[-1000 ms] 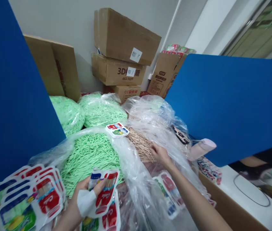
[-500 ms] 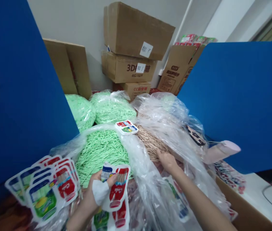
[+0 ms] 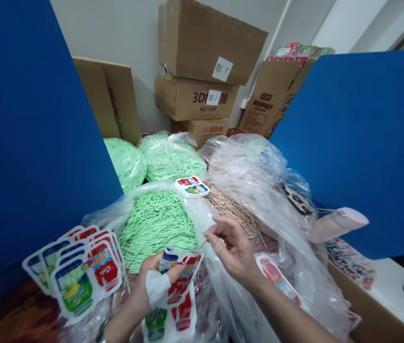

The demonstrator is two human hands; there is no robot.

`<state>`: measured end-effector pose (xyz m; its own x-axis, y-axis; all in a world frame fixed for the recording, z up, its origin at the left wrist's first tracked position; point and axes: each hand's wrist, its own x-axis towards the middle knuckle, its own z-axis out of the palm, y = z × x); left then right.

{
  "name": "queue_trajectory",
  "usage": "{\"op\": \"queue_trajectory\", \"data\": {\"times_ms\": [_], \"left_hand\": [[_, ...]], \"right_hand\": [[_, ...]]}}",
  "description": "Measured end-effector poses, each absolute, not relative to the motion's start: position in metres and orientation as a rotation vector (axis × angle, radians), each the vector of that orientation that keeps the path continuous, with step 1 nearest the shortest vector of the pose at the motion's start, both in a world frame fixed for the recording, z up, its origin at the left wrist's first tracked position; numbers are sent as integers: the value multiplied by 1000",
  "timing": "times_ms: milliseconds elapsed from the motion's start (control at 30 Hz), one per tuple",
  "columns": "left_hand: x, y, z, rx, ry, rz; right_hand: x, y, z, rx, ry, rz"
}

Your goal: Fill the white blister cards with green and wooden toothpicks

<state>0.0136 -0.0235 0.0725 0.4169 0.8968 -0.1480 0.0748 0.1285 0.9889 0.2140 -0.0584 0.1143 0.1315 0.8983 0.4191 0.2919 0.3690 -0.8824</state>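
My left hand point(image 3: 151, 263), with a white wrap around its thumb side, grips a bottle-shaped double pouch point(image 3: 181, 289) in blue and red. Thin brown sticks show through the pouch's clear window. Between the thumb and fingers of my right hand point(image 3: 236, 253) is a thin brown candy stick point(image 3: 203, 242), its lower end at the pouch's top edge. Beneath the pouch lie more green and red pouches point(image 3: 183, 315). Ahead of my left hand spreads a pile of green candy sticks point(image 3: 159, 221) in an open plastic bag; brown candy sticks point(image 3: 228, 207) lie beyond my right hand.
Filled pouches point(image 3: 73, 288) fan out at the left. A small stack of pouches point(image 3: 193, 187) rests on the plastic between both piles. Blue panels point(image 3: 359, 152) flank the workspace. Cardboard boxes point(image 3: 205, 43) stand at the back, and a pinkish cylinder point(image 3: 339, 224) lies at right.
My right hand has come from the brown pile back toward the pouch, now with a brown stick in its fingers. My left hand still holds the pouch, now tilted.
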Motion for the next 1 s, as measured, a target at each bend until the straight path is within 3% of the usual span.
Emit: {"op": "queue_trajectory", "data": {"times_ms": [433,600,1000], "left_hand": [[13,-24,70,1323,928,740],[13,-22,77,1318,944,832],[5,-21,66,1049,894,851]], "right_hand": [[195,-59,105,-1190,-1484,656],[196,-57,109,-1160,-1743,568],[204,-50,97,-1338,-1741,835]]}}
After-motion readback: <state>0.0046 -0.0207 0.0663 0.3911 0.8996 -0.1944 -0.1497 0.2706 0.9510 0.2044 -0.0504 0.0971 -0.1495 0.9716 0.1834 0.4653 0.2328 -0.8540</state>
